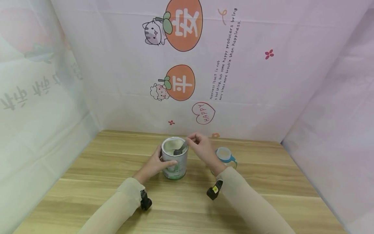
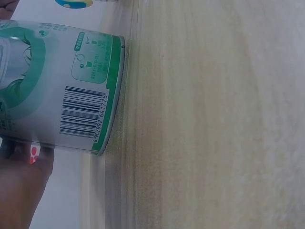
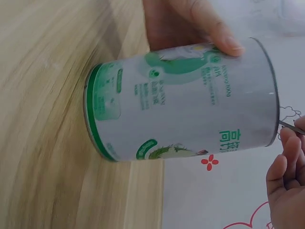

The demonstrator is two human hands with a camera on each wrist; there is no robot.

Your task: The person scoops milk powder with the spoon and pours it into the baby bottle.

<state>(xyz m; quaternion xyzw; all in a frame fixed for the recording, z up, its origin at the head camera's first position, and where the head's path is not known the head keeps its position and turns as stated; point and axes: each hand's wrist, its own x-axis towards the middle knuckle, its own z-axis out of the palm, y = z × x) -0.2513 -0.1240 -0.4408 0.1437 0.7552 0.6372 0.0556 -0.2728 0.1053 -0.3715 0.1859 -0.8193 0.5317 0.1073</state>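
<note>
A white and green milk powder can [image 1: 174, 167] stands upright on the wooden table, its top uncovered and a pale inside showing. My left hand [image 1: 155, 165] grips the can from the left, the thumb lying across its front. With fingertips and thumb, my right hand [image 1: 201, 148] pinches the handle of a metal spoon [image 1: 179, 150] at the can's right rim. The spoon's bowl dips inside the can. In the right wrist view, the can [image 3: 186, 105] appears sideways, with my right hand [image 3: 288, 183] at its mouth. The can's barcode side [image 2: 83, 112] faces the left wrist camera.
Behind my right wrist stands a clear container with a blue rim and pale lid [image 1: 224, 154], partly hidden by the forearm. A printed cloth [image 1: 245, 117] hangs along the table's back edge, with cloth walls on both sides. The wooden table [image 1: 181, 208] extends toward me.
</note>
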